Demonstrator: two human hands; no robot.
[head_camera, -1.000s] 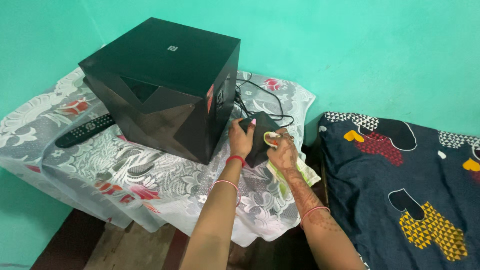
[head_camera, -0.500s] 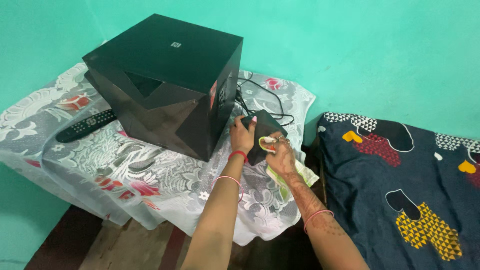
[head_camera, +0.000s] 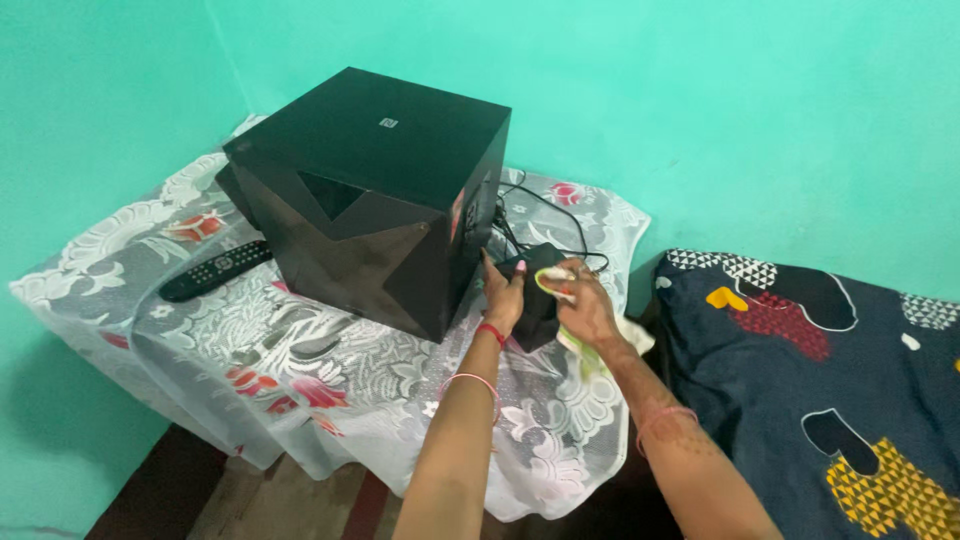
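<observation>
At frame centre we are steadying the small speaker (head_camera: 537, 300) with our left hand (head_camera: 503, 290) curled on it while our right hand (head_camera: 583, 305), closed on the cloth (head_camera: 556, 280), is wiping gently.

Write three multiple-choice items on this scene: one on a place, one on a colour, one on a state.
1. Where does the remote control lie?
A. left of the big black speaker box
B. on the bedspread
C. on top of the box

2. What colour is the wall?
A. white
B. turquoise green
C. grey

3. What is the right hand doing?
A. hanging free
B. pressing a cloth on the small black speaker
C. gripping the remote

Key: 1 A, the remote rests on the tablecloth left of the box. 2 B, green fills the background. 3 B, the cloth sits under its fingers while the left hand steadies the speaker.
</observation>
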